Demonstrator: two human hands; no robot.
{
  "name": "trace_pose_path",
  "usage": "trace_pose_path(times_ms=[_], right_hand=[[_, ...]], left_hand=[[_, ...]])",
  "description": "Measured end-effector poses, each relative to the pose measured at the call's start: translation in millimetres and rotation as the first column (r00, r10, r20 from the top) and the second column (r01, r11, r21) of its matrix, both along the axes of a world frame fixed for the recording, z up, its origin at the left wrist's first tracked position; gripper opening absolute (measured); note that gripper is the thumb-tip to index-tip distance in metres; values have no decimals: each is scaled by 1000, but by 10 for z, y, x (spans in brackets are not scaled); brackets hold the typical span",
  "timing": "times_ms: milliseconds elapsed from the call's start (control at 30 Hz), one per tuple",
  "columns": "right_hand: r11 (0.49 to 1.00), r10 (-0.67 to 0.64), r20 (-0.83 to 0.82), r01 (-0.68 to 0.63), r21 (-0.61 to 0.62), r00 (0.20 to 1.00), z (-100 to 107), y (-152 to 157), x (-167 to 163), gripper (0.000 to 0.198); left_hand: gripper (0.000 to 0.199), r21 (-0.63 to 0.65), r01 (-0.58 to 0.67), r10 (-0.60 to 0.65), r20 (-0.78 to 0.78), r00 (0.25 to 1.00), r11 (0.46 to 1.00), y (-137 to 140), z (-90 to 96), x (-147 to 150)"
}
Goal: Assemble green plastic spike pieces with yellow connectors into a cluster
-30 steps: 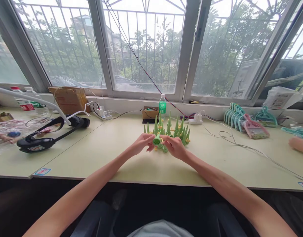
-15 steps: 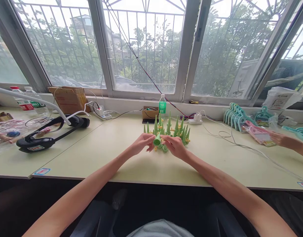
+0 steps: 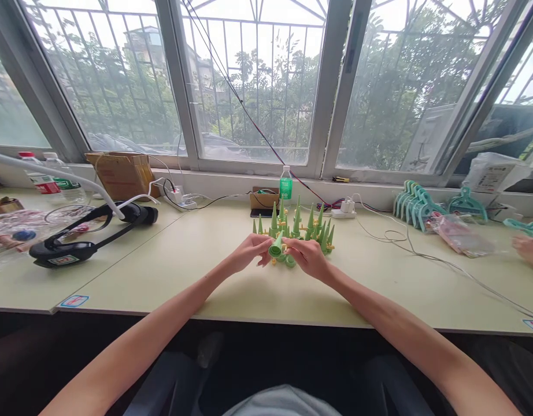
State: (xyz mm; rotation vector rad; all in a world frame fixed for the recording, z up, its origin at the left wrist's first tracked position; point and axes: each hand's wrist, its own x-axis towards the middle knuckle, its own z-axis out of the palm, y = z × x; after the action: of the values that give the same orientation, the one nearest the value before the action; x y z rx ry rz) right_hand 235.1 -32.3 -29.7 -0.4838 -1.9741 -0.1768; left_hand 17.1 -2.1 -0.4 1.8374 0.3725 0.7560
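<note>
head view | from wearer's head | facing forward and down | desk (image 3: pixel 140 271) near, windows (image 3: pixel 255 86) beyond

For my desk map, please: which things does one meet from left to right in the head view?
Black headset, left hand, held green cone, right hand, white power strip, row of teal items, pink bagged item, another person's hand.

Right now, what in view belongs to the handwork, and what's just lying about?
In the work: green cone, held in left hand, right hand at it; likely the green spikes just beyond.

Seemingly lying about: black headset; large cardboard box; green-labelled bottle.
</note>
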Motion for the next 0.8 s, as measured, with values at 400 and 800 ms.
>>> trace_pose_path(times_ms=[400, 800], right_hand=[[993, -96, 24, 95, 67, 995, 32, -73, -5, 26], [985, -161, 27, 159, 64, 987, 11, -96, -10, 30]], left_hand=[[49, -34, 34, -32, 43, 999, 999, -34, 37, 4], [48, -76, 15, -9, 81, 997, 997, -30, 35, -3]])
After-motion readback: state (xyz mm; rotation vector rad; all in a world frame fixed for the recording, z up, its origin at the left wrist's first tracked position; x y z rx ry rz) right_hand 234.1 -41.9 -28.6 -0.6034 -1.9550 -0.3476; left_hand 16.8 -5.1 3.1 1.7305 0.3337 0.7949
